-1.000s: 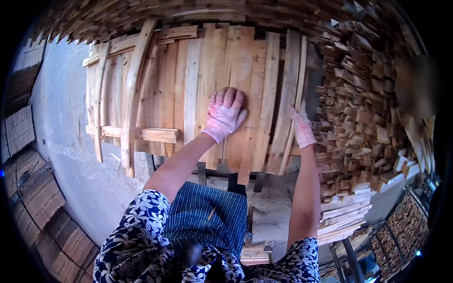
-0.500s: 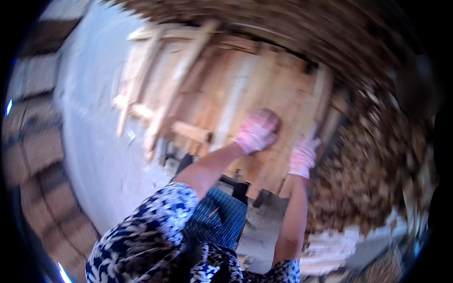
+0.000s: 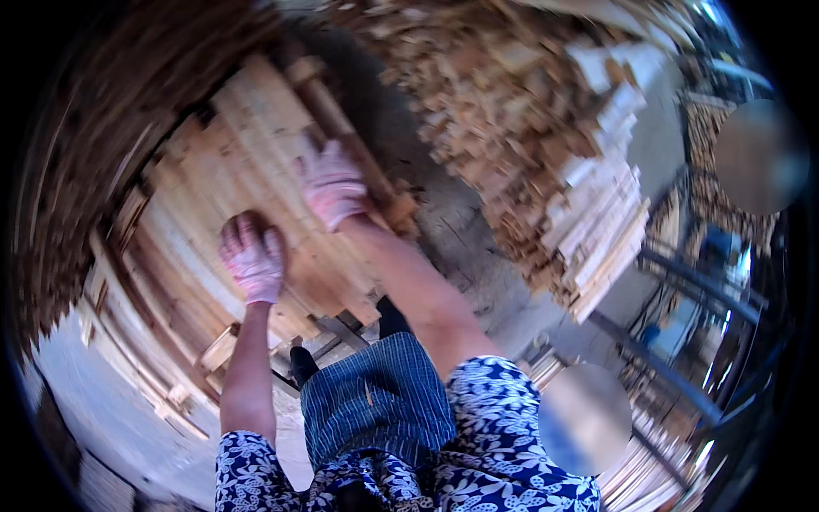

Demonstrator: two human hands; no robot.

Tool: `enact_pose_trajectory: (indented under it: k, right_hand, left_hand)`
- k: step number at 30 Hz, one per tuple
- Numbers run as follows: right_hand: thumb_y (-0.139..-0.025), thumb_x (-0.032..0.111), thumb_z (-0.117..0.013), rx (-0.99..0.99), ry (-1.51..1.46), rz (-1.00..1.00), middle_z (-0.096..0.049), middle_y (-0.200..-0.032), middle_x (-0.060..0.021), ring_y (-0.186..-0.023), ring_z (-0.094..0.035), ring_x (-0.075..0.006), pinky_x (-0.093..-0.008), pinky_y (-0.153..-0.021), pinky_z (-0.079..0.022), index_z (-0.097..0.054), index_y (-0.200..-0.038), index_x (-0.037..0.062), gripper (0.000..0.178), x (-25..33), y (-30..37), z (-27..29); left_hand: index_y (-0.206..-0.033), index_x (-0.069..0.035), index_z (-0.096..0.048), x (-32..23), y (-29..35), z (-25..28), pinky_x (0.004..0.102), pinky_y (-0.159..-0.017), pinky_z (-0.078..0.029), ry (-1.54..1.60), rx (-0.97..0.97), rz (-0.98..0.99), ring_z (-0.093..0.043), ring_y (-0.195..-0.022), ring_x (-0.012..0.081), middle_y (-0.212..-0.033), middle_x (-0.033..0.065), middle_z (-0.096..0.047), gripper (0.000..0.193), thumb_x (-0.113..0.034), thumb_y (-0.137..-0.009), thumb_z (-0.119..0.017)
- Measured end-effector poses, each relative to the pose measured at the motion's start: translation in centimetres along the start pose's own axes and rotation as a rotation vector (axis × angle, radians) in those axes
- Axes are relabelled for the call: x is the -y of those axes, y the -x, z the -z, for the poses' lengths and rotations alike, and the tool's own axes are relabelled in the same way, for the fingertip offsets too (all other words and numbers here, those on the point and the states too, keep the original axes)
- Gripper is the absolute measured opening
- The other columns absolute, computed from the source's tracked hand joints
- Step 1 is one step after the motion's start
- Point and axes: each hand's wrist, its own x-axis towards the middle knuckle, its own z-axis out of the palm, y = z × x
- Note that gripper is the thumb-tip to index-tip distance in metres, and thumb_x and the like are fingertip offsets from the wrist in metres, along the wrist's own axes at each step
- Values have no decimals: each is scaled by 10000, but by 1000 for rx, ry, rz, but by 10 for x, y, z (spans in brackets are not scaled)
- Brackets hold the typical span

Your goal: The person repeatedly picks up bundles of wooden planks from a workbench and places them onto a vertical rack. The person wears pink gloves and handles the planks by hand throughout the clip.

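A row of pale wooden planks [image 3: 200,192] lies side by side in front of me. My left hand [image 3: 252,260], in a pink-and-white glove, rests flat on them with its fingers apart. My right hand [image 3: 333,183], gloved alike, is at the right-hand side of the row, near the outer boards. Its fingers look stretched out over the wood, though motion blurs them. No loose piece shows in either hand.
Stacked timber [image 3: 111,94] rises beyond the planks on the left. Across a strip of floor [image 3: 461,247], a large pile of cut wood [image 3: 512,145] stands at the right. Blue metal rails [image 3: 665,363] and more stacked wood lie farther right. Long narrow strips [image 3: 128,354] lie left of the planks.
My view has swung to the right, so the planks sit farther left and more of the wood pile shows. My left hand's fingers have spread out on the boards; my right hand reaches farther forward.
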Motion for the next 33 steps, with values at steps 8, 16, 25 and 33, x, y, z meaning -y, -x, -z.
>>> enact_pose_trajectory:
  k: [8,16,25,33]
  right_hand:
    - [-975,350,-597,-326,-494,65,-552,-1381,-232,-1258,-552,-428,-520,-1054,-463,-537,-1435,135,511,-117,87,30]
    - [-801,523,-781,-534,388,-1034,-331,-1538,-314,-1388,-401,-491,-584,-1115,-387,-292,-1607,175,1005,-503,350,121]
    - [-784,345,-803,-372,204,-1126,-269,-1600,-245,-1341,-393,-529,-644,-1077,-400,-277,-1611,357,980,-553,329,96]
    - [-767,263,-801,-662,-218,-1000,-290,-1547,-281,-1315,-469,-514,-540,-1093,-455,-326,-1591,254,951,-555,337,114]
  left_hand:
    - [-1468,-79,-483,33,0,-19,571,-1104,-385,-314,130,7,-464,-1334,440,-1453,224,-501,610,-458,-994,-551]
    - [-1282,-38,-641,-276,32,25,448,-1048,-482,462,815,-512,-610,-1166,364,-1239,194,-651,395,-168,-909,-656]
    - [-1564,-96,-312,-663,126,-74,569,-1103,-388,513,832,-562,-451,-1354,455,-1488,270,-423,892,-514,-874,-693]
    - [-1651,-247,-163,-708,107,-108,562,-1169,-340,326,1070,-490,-353,-1461,472,-1621,239,-308,989,-565,-880,-695]
